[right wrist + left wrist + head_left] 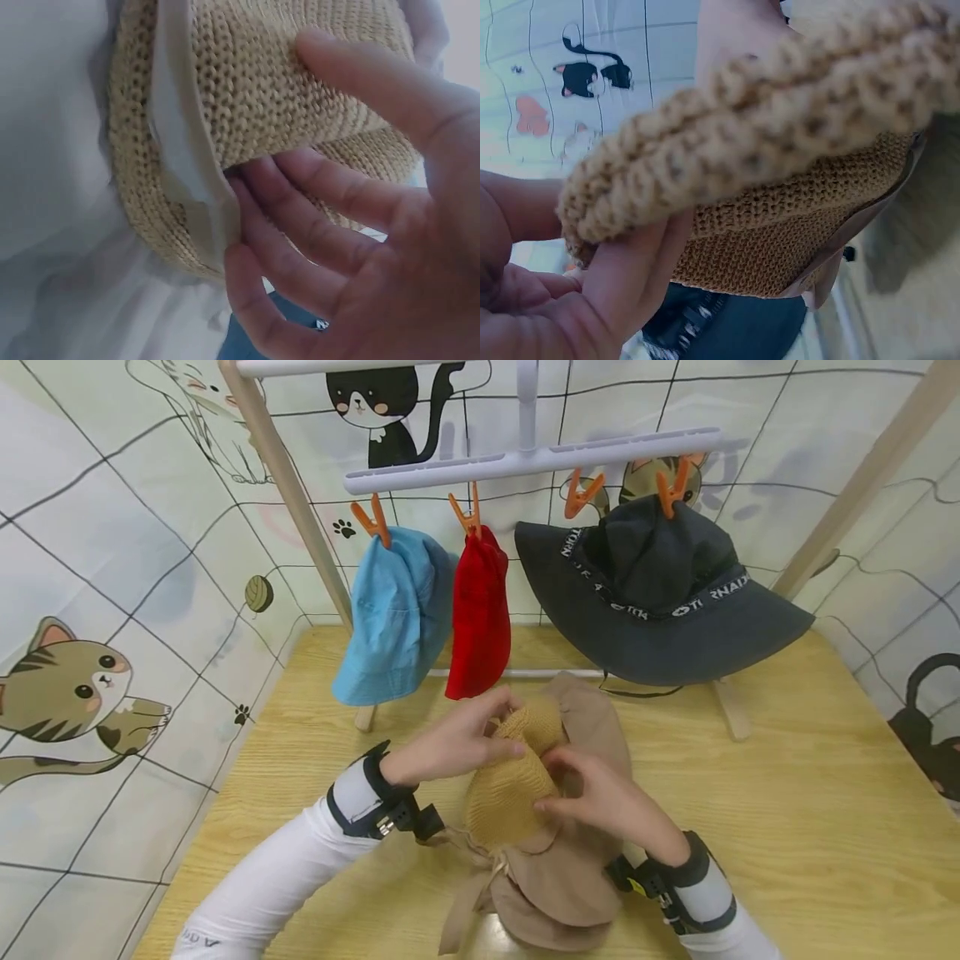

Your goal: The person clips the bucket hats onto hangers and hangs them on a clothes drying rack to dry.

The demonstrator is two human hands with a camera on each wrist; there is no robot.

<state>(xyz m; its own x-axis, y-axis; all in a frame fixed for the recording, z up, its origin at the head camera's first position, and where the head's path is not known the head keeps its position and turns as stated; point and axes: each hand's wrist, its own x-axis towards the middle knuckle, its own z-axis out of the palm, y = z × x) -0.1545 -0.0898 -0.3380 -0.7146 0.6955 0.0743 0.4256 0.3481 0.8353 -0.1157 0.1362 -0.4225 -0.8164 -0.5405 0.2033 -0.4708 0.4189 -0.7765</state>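
Observation:
A straw-coloured knitted hat (pixel 504 806) is folded on itself above the table, held between both hands. My left hand (pixel 453 739) grips its upper left part; in the left wrist view the thumb and fingers (pixel 626 281) are on either side of the thick knitted edge. From the right, my right hand (pixel 611 802) pinches the hat, its thumb (pixel 360 75) on the outer knit and the other fingers inside the fold. A pale band (pixel 176 112) runs along the hat's inner edge. Beneath lies a beige cloth hat (pixel 562 889) with a wide brim and ties.
Over the table (pixel 757 827) stands a rack with a white crossbar (pixel 532 462). Orange clips hold a light blue hat (pixel 393 618), a red hat (pixel 480 614) and a dark wide-brimmed hat (pixel 660 585). Another orange clip (pixel 582 495) hangs with nothing in it.

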